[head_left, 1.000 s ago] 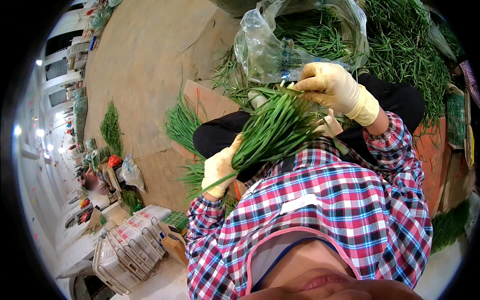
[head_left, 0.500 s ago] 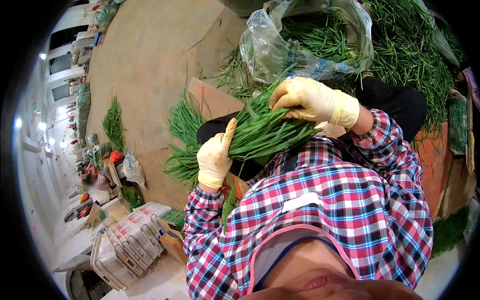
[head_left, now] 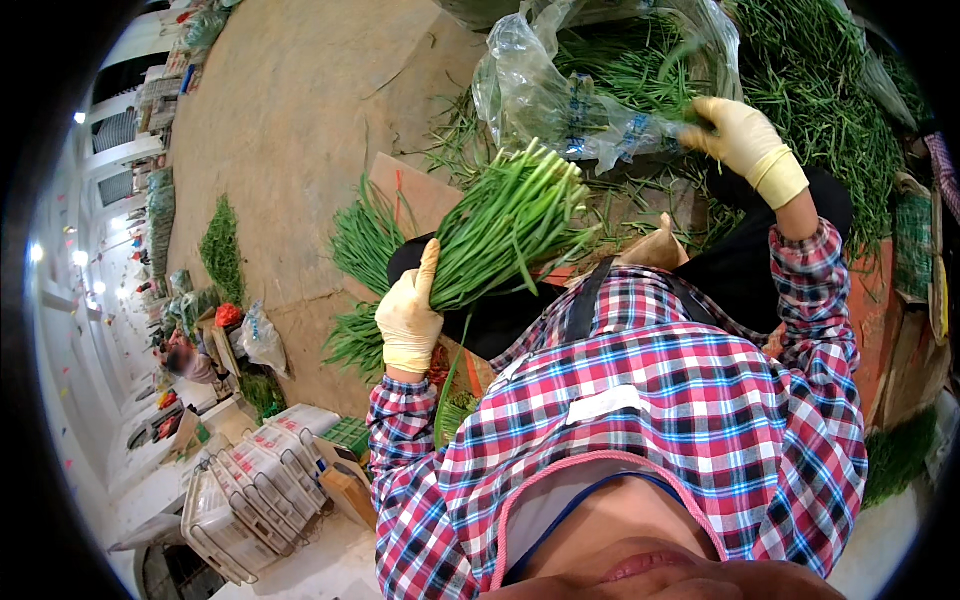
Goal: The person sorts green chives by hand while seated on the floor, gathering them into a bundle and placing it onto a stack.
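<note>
My left hand (head_left: pixel 409 318), in a cream glove, is closed around a thick bunch of green chives (head_left: pixel 495 230), thumb pointing up along it. The pale cut ends of the bunch face up and right, and the leafy ends trail behind my hand. My right hand (head_left: pixel 738 140), gloved alike, is raised beside the rim of a clear plastic bag (head_left: pixel 535 95). Its fingers are spread and slightly blurred, with nothing visible between them. Just above it a blurred green blade (head_left: pixel 678 60) shows over the loose greens (head_left: pixel 630 75) in the bag.
A large heap of loose greens (head_left: pixel 810 120) lies at the far right. Another chive bunch (head_left: pixel 365 235) rests by a flat board (head_left: pixel 420 190) on the left. Farther left are a small green pile (head_left: pixel 222 250), a white plastic bag (head_left: pixel 262 338) and white crates (head_left: pixel 255 490).
My right hand has left the bunch and moved right and away to the bag, its fingers opening. The bunch in my left hand now shows its cut ends, tilted upward.
</note>
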The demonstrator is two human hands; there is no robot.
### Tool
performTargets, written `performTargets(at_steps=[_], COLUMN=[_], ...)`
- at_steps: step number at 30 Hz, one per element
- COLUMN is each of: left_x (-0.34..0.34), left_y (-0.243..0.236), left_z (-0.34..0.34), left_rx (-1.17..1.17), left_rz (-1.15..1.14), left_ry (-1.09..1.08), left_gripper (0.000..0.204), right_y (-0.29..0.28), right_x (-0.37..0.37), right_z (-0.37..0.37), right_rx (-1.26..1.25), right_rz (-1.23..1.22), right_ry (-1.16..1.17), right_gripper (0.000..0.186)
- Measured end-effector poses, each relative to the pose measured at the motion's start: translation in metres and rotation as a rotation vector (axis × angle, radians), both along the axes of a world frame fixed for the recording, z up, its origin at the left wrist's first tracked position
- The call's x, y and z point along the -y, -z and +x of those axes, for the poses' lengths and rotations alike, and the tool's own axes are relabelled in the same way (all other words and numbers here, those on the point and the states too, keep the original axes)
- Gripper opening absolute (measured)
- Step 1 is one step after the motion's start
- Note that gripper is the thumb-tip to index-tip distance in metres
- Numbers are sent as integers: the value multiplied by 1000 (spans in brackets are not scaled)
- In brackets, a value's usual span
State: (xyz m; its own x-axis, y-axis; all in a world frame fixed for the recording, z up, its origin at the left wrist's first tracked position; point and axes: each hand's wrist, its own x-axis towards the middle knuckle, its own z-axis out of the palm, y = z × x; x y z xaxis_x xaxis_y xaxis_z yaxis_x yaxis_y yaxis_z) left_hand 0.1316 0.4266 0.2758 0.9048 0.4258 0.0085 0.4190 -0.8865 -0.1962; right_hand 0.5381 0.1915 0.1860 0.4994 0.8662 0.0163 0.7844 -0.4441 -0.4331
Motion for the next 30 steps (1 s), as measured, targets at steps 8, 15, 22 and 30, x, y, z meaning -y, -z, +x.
performTargets(at_steps=[8,15,22,30], left_x=[3,-1,-8,-8], left_y=[-7,1,0,-4], left_z=[26,22,12,35], left_rx=[98,80,135,212], left_rz=[-10,17,73,200], left_ry=[124,162,106,240], left_gripper=[94,90,86,73], right_y=[-60,-63,-44,-75], right_x=[-39,-14,23,-38], right_z=[-100,-92,-9,-90], right_rx=[199,181,3,-220], right_rz=[569,577,145,321], right_ry=[-740,-824,-546,-519], right_gripper=[30,23,21,21])
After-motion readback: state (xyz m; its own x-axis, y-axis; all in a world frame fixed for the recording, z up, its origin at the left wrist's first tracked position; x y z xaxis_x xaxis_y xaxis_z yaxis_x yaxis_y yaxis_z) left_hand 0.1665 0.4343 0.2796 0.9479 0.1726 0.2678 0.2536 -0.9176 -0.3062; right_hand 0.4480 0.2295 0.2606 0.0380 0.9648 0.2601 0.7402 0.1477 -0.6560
